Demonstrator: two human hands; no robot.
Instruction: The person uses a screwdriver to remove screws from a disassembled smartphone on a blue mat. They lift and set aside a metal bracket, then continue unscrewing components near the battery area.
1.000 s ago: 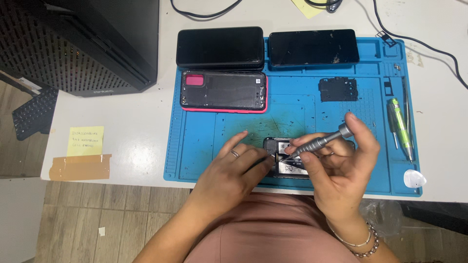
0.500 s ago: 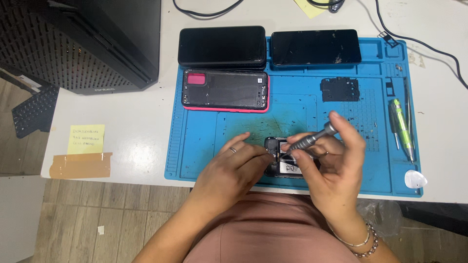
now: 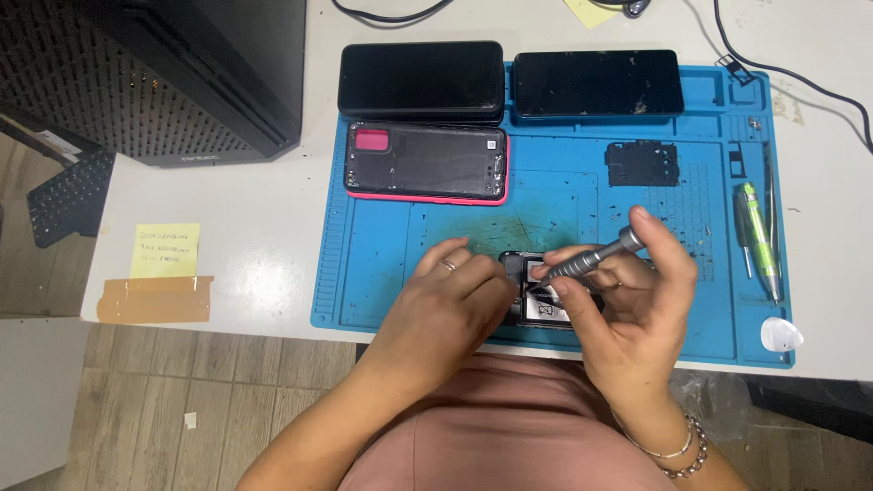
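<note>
An opened phone (image 3: 542,289) lies near the front edge of a blue work mat (image 3: 382,255), its insides and a white label showing. My left hand (image 3: 450,305) rests on the phone's left end and steadies it. A grey metal screwdriver (image 3: 587,263) is gripped in my right hand (image 3: 627,309), with its tip pointing down-left onto the phone's innards. Most of the phone is hidden under both hands.
On the mat's far side lie two dark phones (image 3: 420,80) (image 3: 597,84), a pink-edged back cover (image 3: 426,163) and a small black plate (image 3: 642,164). A green tool (image 3: 757,232) and a white pick (image 3: 780,335) sit at the right. A black computer case (image 3: 182,73) stands left; sticky note (image 3: 165,250).
The screwdriver's handle has dropped lower and flatter, and my right hand has shifted slightly left over the phone. My left hand has stayed on the phone.
</note>
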